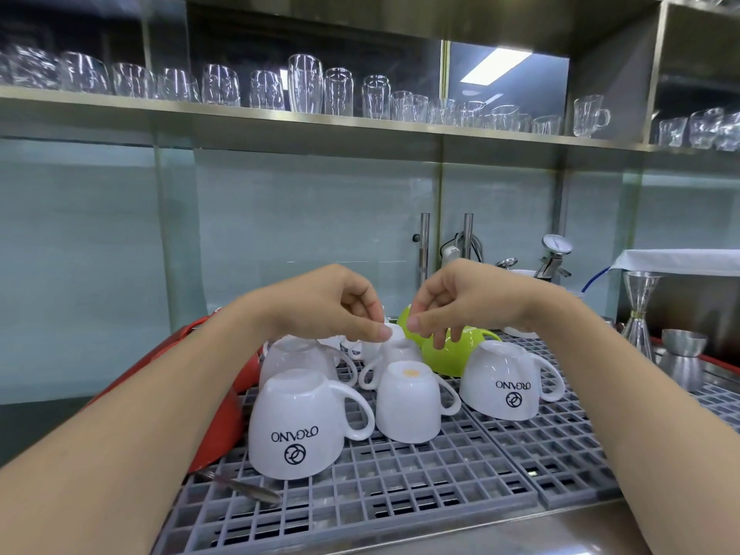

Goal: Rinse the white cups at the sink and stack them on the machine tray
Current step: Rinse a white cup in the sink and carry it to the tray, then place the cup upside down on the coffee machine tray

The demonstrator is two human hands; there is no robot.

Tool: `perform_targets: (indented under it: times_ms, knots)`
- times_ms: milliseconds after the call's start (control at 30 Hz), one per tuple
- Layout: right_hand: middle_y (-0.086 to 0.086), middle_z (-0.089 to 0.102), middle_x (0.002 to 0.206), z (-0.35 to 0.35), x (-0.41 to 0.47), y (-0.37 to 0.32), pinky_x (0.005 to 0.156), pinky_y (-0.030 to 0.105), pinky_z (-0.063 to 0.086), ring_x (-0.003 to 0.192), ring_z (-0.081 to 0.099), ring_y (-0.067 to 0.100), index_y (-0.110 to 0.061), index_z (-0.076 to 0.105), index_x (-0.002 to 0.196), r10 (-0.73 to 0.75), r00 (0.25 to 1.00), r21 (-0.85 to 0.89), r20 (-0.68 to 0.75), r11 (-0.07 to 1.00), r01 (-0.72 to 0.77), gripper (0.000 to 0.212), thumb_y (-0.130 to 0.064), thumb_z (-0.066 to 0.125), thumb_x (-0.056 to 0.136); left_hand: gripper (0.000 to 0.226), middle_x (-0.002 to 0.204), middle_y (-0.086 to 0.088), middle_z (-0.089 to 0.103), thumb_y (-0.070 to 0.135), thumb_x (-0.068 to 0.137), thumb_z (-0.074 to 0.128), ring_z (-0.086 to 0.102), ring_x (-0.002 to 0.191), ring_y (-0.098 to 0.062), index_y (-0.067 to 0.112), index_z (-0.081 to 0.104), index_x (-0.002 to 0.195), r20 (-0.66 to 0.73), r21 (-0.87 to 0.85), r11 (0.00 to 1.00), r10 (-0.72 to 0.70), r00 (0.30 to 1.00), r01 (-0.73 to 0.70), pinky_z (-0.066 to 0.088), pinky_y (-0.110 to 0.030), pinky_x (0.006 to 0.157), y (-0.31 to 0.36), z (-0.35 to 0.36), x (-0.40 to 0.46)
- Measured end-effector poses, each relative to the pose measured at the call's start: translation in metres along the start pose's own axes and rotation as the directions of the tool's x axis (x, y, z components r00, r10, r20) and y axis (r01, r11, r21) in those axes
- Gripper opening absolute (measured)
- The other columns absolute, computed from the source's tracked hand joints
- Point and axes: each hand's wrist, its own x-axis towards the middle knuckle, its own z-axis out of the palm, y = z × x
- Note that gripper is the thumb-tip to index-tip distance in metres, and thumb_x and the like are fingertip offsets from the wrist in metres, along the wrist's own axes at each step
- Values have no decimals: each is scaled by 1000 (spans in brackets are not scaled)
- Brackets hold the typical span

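Several white cups stand upside down on the grey grid tray (pixel 400 494) of the machine. A large logo cup (pixel 296 426) is at front left, a plain one (pixel 408 406) in the middle, and another logo cup (pixel 504 382) to the right. Behind them stands a small white cup (pixel 394 350). My left hand (pixel 336 310) pinches the base of that small cup with its fingertips. My right hand (pixel 456 310) hovers close beside it with loosely curled fingers over a green cup (pixel 452 356), gripping nothing that I can see.
The red machine body (pixel 224 414) edges the tray on the left, and a spoon (pixel 244 488) lies at the tray's front left. Metal jiggers (pixel 640 310) stand at the right. A shelf of glasses (pixel 304 84) runs overhead. A thermometer (pixel 556 244) stands behind.
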Motion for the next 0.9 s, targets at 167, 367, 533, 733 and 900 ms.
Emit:
perform_targets:
  times_ms: [167,367,533,733,900]
  knots:
    - [9,76,78,-2,-7,-5,66,29,53,68,68,15,-6,73,94,-32,984,-25,175,999,36,16,-17,76,82,27,94,-15,77,34,73,87,67,78,-16,15,77,89,116,47,999,4,993,-9,56,-47,92,9,2,-5]
    - [20,75,101,0,-5,-4,77,31,59,80,71,23,-4,71,103,-35,968,12,247,999,33,23,-7,77,81,31,83,1,77,34,66,91,61,60,-1,19,78,90,183,114,993,-34,982,13,47,-17,63,17,6,-6]
    - [18,75,101,3,-6,-5,76,31,60,71,69,14,-5,72,102,-35,966,-17,257,999,41,22,-8,77,81,30,90,-4,78,32,65,92,58,56,0,19,78,88,197,121,993,-38,980,14,43,-9,56,17,11,-5]
    - [23,74,95,4,-6,-5,71,30,59,73,68,25,-8,74,99,-28,966,5,255,1000,27,20,-10,79,80,30,84,-1,78,29,65,92,63,61,-3,17,78,88,208,107,994,-34,977,12,48,-15,64,16,10,-4]
    - [15,75,78,4,-7,-5,68,30,58,66,70,26,-8,74,99,6,966,4,259,1000,-7,18,-10,77,81,31,87,-6,80,24,66,92,70,71,-9,13,78,92,220,89,996,-42,975,23,56,-24,75,14,8,-5]
